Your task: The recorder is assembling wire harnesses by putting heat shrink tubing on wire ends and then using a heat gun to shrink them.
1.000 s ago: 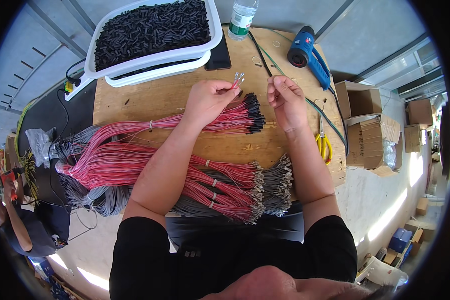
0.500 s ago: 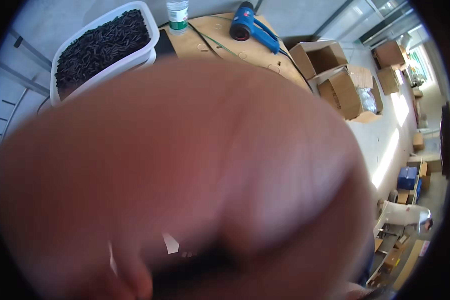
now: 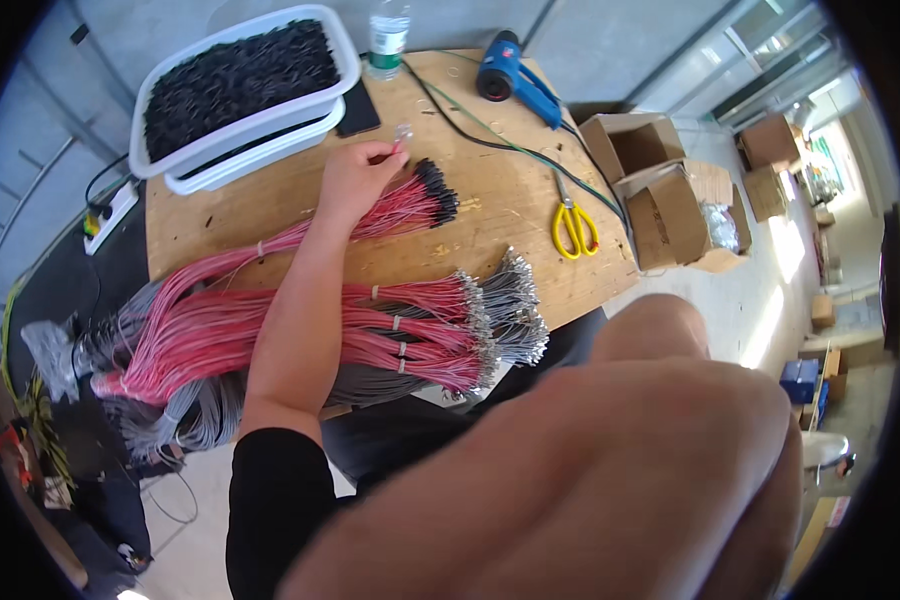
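My left hand [image 3: 355,185] reaches over the wooden table with thumb and fingers pinched together. A small clear, shiny piece [image 3: 403,132] shows at its fingertips; what exactly the pinch holds is too small to name. Beside that hand lies a bundle of pink wires [image 3: 395,212] whose ends carry black sleeves [image 3: 436,192]. Under my left forearm, more pink wire bundles [image 3: 210,325] with bare metal terminals [image 3: 480,335] are tied with white ties. Grey wires with similar terminals [image 3: 515,310] lie by them. My right hand [image 3: 660,430] is large and blurred close up, its fingers not distinguishable.
A white tub [image 3: 345,60] of short black tubes stands at the back left, near a bottle [image 3: 388,45] and a dark flat phone-like slab [image 3: 358,112]. A blue heat gun [image 3: 520,80] and yellow scissors [image 3: 575,228] lie at right. Cardboard boxes [image 3: 670,215] stand beyond.
The blurred skin that filled most of the view has moved down and right. The table, wire bundles, scissors and my left hand are now uncovered.
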Demonstrator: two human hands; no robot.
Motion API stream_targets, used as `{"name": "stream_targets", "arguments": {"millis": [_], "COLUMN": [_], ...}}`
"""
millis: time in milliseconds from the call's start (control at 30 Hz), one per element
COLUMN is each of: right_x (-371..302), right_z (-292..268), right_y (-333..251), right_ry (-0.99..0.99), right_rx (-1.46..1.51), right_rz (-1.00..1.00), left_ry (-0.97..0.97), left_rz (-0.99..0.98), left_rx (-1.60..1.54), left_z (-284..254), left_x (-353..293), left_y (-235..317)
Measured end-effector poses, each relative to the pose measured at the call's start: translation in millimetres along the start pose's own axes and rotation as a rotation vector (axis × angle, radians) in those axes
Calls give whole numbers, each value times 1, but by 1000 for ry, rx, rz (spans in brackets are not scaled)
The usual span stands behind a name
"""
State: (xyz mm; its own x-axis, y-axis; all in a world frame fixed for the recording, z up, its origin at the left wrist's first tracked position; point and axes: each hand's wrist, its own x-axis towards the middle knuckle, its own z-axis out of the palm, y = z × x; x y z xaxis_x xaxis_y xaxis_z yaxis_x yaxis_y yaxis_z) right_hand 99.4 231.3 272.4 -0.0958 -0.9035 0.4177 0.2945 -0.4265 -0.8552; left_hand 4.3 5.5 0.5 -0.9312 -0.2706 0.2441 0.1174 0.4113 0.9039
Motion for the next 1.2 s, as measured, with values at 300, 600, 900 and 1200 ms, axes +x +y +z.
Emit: {"name": "stream_targets", "arguments": {"millis": [300,600,900,1200], "right_x": [-7,53,32,14], "right_z": [22,3,-1,8], "right_y": [12,47,70,105], "right_ry": [-213,-542,-214,-75], "right_rx": [22,119,418,559], "right_rz": [-34,101,174,-55], "left_ry": [-88,-4,10,-65], "left_rz": [9,36,45,-40], "left_rx": [82,-9,-19,-247], "left_z": [14,2,0,5], "left_x": [8,0,0,3], "left_y": [19,2,1,2]}}
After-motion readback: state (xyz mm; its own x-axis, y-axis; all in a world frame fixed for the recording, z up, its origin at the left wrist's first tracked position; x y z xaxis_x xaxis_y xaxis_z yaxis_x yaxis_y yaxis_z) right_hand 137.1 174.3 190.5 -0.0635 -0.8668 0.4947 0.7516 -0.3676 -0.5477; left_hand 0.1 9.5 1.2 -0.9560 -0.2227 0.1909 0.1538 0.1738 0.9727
